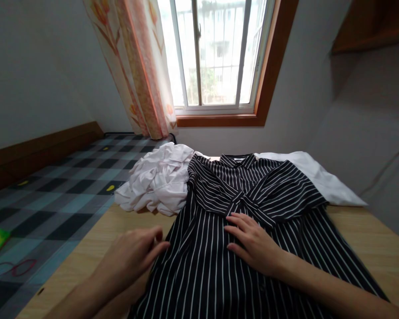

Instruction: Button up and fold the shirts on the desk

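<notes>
A black shirt with white stripes (213,252) lies spread on the wooden table, collar toward the window. Both its sleeves are folded in across the front, and the cuffs cross near the middle. My right hand (252,243) rests on the shirt front with fingers spread, the fingertips just below the crossed cuffs. At the shirt's left edge, my left hand (133,248) hovers over the table with its fingers loosely curled and the thumb apart from them. Nothing shows in its grasp.
Crumpled white cloth (159,181) lies left of the shirt's shoulder. Another white cloth (314,177) is flat behind the right shoulder. A bed with a checked sheet (76,186) adjoins the wooden table (96,239) on the left. Beyond are a curtain (139,66) and a window (219,57).
</notes>
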`<state>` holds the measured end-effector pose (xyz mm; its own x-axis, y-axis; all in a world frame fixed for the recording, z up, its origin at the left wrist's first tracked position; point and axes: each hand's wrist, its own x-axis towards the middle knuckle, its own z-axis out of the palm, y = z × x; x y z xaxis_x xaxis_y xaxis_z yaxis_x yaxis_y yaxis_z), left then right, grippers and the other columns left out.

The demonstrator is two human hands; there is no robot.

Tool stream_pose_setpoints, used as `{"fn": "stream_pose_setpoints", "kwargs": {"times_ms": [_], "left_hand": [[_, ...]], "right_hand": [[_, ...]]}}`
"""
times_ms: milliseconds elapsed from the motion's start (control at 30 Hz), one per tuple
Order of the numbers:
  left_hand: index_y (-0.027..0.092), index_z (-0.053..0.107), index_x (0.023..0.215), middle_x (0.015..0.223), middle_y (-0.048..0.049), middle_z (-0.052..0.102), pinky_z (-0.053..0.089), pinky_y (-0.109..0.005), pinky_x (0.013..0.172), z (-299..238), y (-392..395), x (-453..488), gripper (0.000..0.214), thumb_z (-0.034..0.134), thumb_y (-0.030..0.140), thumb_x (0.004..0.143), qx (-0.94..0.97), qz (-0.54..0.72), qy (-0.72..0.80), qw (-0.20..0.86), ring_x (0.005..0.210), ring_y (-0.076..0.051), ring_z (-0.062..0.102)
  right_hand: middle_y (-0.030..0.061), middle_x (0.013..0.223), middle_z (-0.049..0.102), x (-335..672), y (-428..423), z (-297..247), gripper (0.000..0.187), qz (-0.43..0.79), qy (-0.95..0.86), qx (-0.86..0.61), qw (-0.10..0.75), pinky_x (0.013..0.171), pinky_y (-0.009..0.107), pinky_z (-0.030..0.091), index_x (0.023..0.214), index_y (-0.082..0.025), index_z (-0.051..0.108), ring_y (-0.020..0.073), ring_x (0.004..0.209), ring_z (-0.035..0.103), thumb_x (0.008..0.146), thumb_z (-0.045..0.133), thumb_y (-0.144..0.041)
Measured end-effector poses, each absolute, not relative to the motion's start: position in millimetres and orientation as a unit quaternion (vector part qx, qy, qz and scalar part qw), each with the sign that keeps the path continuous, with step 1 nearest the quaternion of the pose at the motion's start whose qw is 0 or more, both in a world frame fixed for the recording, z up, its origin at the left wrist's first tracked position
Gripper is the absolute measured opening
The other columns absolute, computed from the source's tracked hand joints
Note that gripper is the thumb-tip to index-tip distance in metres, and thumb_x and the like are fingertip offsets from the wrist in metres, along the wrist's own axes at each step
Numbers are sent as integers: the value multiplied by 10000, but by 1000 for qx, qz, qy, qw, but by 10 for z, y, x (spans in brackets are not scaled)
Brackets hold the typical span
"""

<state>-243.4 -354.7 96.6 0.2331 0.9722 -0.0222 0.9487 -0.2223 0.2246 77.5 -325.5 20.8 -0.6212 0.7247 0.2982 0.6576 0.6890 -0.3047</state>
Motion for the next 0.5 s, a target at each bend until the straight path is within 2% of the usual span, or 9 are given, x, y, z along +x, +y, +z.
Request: {"fn": "stream_pose_setpoints", "kwargs": {"times_ms": [133, 233, 367, 500], "left_hand": [[206, 657, 925, 755, -40, 681, 418, -288, 651, 1435, -2793, -2095, 363, 516, 536, 871, 776, 112, 620, -32, 708, -218, 632], [189, 614, 1123, 988, -91, 699, 442, -326, 803, 1487, -2066, -1814, 431, 532, 534, 879, 764, 157, 619, -93, 911, -246, 636], [128, 510, 1296, 1231, -179, 629, 434, -339, 919, 1257, -1215, -1670, 609, 640, 487, 821, 761, 87, 643, -1, 1097, -277, 596], [102, 534, 1288, 1250, -182, 624, 448, -333, 943, 1059, -756, -1707, 600, 699, 343, 764, 744, 56, 663, 66, 1136, -295, 587]], "right_hand": [[117, 1380, 530, 144, -3420, 569, 457, 77, -952, -208, 213, 1108, 434, 344, 1262, -158, 553, 256, 1315, 423, 926, 538, -468], [97, 1351, 547, -331, -3453, 719, 486, 53, -977, -73, 192, 1080, 388, 364, 1284, -162, 511, 225, 1262, 465, 937, 507, -503], [79, 1298, 578, -690, -3372, 641, 548, 53, -986, -18, 156, 1019, 379, 406, 1307, -160, 479, 222, 1199, 507, 907, 547, -529], [75, 1259, 607, -793, -3289, 457, 489, 66, -990, -10, 124, 911, 399, 461, 1235, -178, 534, 246, 1189, 511, 900, 552, -535]]}}
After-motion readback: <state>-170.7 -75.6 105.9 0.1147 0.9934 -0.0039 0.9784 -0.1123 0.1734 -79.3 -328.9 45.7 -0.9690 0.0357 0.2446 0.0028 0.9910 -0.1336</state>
